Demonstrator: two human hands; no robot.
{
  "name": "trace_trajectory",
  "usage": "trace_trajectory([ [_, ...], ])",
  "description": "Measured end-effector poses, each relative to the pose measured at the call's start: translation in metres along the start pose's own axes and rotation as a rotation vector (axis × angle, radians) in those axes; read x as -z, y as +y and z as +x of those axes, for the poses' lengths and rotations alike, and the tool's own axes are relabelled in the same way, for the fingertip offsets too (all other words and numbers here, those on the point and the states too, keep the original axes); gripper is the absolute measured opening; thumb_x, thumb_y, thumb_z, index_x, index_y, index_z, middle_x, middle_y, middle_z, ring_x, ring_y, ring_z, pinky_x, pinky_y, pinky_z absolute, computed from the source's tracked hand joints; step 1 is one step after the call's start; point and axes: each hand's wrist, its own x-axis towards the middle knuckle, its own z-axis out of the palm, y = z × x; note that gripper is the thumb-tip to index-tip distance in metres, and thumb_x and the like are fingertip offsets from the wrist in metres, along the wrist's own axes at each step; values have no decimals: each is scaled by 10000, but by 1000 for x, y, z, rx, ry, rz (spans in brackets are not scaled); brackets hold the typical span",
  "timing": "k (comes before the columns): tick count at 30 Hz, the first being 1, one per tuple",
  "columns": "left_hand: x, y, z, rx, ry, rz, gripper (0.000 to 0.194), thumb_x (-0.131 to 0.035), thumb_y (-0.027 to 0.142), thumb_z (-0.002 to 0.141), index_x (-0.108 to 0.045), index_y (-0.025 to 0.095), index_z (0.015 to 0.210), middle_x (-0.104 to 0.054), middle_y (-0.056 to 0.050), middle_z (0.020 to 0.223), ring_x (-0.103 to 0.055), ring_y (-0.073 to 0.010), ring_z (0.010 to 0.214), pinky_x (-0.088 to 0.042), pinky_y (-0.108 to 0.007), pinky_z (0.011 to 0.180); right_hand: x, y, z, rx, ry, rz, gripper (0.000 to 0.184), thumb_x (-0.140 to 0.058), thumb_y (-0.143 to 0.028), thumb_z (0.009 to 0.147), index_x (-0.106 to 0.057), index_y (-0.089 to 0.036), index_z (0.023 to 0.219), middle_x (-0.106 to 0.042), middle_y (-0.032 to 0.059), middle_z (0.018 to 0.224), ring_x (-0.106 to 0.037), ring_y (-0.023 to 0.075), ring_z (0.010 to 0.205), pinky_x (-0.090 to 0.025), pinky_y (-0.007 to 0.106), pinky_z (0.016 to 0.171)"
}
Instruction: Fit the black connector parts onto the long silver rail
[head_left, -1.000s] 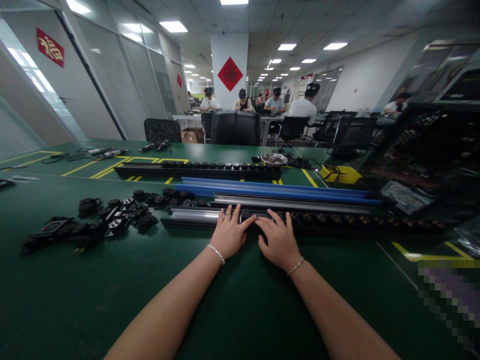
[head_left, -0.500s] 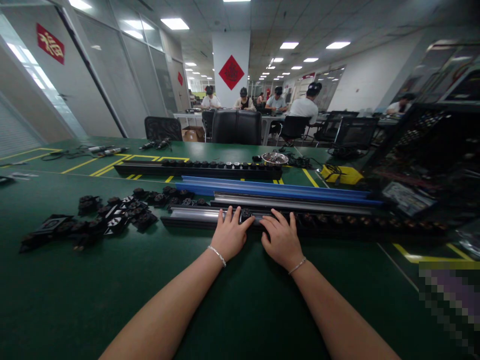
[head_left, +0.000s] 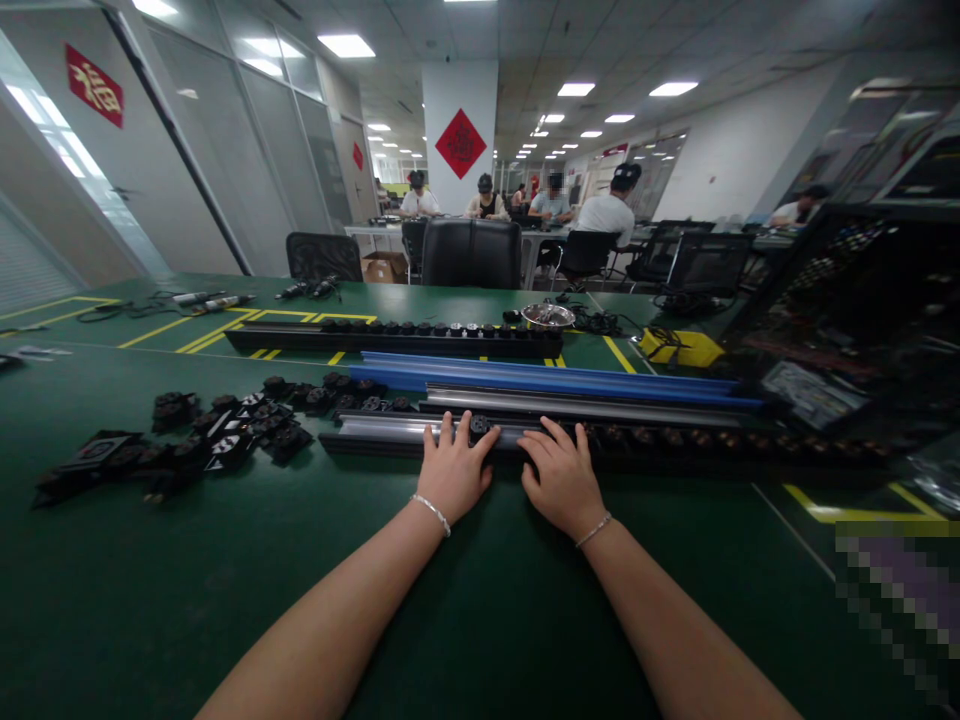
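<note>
Together, the hands point(head_left: 456, 475) rest slightly apart on the black rail point(head_left: 382, 448).

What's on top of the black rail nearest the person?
A small black part sits on the rail beside the left hand; a row of dark parts lines its right stretch. Whatever is under the left hand's or right hand's fingers is hidden.

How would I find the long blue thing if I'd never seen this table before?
Start at the big green table and look past the left hand and right hand. Beyond their fingers lies a silver strip, and behind that, the long blue strip. It alone is blue; the rail behind it is black.
</note>
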Motion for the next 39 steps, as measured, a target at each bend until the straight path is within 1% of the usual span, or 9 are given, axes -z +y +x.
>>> trace_trajectory([
  [3, 1, 0, 1, 2, -10, 17, 561, -594, 383, 788, -451, 366, 1330, -428, -129, 1425, -345, -439, 1300, -282, -666, 983, -1, 1, 0, -3, 9, 2, 302, -488, -187, 810, -634, -212, 1073, -649, 59, 1181, -402, 261, 1286, -73, 552, 1127],
  [7, 4, 0, 1, 25, -11, 38, 475, -511, 457, 839, -483, 376, 1306, -451, -104, 1412, -363, -392, 1304, -292, -620, 1009, -2, 2, 0, 0, 15, 4, 295, -496, -186, 805, -637, -213, 1063, -653, 58, 1173, -410, 261, 1279, -82, 553, 1124],
  [11, 6, 1, 2, 57, -12, 47, 447, -436, 514, 867, -511, 378, 1287, -470, -95, 1400, -375, -360, 1306, -295, -581, 1027, -2, 2, 0, 10, 28, 5, 294, -495, -184, 803, -641, -212, 1056, -657, 67, 1164, -417, 264, 1274, -89, 557, 1121],
  [19, 10, -5, 3, 103, 9, 49, 402, -368, 456, 914, -580, 341, 1235, -541, -112, 1332, -450, -325, 1260, -336, -532, 1015, -2, 2, 0, 3, 25, -4, 297, -491, -176, 805, -637, -207, 1061, -653, 58, 1176, -419, 258, 1275, -102, 556, 1120],
  [23, 10, -12, 4, 122, 33, 55, 383, -361, 413, 924, -626, 324, 1186, -579, -124, 1287, -496, -307, 1225, -357, -507, 1006, -3, 2, 0, 3, 30, -7, 293, -491, -176, 805, -638, -205, 1057, -645, 60, 1192, -419, 259, 1274, -119, 551, 1119],
  [32, 9, -26, 5, 149, 78, 65, 343, -411, 375, 907, -686, 312, 1101, -621, -120, 1236, -552, -288, 1171, -380, -493, 993, -4, 3, 0, -2, 37, -21, 289, -497, -183, 807, -647, -198, 1054, -616, 59, 1239, -401, 265, 1290, -176, 525, 1111],
  [39, 9, -37, 2, 178, 111, 67, 320, -444, 359, 889, -713, 298, 1050, -651, -105, 1190, -587, -274, 1127, -393, -465, 993, -3, 3, 0, -20, 58, -58, 257, -512, -187, 791, -663, -196, 999, -576, 78, 1293, -383, 280, 1300, -198, 520, 1103],
])
